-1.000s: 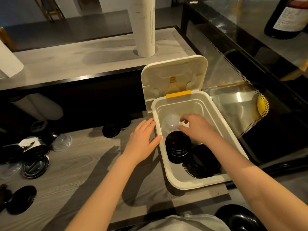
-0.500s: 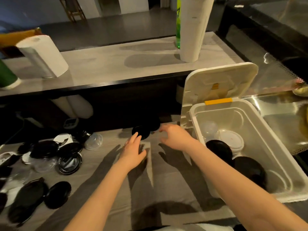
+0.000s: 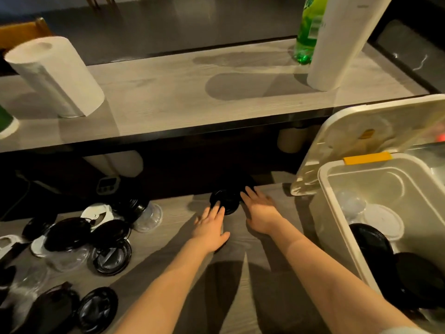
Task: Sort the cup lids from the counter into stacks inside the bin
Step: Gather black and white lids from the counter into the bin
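Note:
A small black lid (image 3: 226, 201) lies at the back of the wooden counter, under the shelf edge. My left hand (image 3: 210, 227) is flat with straight fingers, its fingertips at the lid's near left rim. My right hand (image 3: 261, 212) is flat beside the lid on its right, fingertips near the rim. Neither hand holds anything. The white bin (image 3: 322, 208) stands open at the right, holding black lid stacks (image 3: 372, 242), a white lid (image 3: 382, 219) and a clear lid (image 3: 350, 203). Several loose black, white and clear lids (image 3: 106, 254) lie scattered on the counter at the left.
The bin's hinged lid (image 3: 361, 138) stands open behind it. On the upper shelf stand paper towel rolls (image 3: 53, 78), a second roll (image 3: 337, 42) and a green bottle (image 3: 307, 30). A small timer (image 3: 107, 184) sits in the dark gap beneath the shelf.
My right hand left the bin and both hands moved forward and left to the black lid at the counter's back. The view swung left, away from the bin.

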A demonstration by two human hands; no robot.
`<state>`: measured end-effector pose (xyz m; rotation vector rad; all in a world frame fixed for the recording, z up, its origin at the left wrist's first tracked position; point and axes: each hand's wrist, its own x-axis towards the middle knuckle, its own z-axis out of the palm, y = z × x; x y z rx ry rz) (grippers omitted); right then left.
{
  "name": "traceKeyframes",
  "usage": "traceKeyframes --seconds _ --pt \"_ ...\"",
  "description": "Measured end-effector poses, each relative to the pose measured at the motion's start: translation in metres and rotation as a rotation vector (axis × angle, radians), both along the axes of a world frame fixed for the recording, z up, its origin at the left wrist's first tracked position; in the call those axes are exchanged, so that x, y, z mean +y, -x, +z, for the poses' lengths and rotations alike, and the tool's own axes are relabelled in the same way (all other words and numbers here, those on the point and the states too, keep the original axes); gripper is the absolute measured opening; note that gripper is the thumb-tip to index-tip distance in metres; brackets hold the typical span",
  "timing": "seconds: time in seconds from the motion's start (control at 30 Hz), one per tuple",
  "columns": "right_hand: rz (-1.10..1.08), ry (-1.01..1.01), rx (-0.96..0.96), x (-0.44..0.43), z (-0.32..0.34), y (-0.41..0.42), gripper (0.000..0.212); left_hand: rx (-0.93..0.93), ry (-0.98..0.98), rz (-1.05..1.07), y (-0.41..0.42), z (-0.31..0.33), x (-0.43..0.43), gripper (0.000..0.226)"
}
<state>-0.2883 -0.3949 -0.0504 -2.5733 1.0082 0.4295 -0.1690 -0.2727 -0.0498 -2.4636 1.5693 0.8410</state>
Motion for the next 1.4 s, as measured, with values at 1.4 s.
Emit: traceKeyframes --seconds 1.4 --pt "-0.518 -0.219 -1.126 -0.005 0.125 0.128 0.037 0.139 0.619 0.202 0.072 0.114 -0.022 0.096"
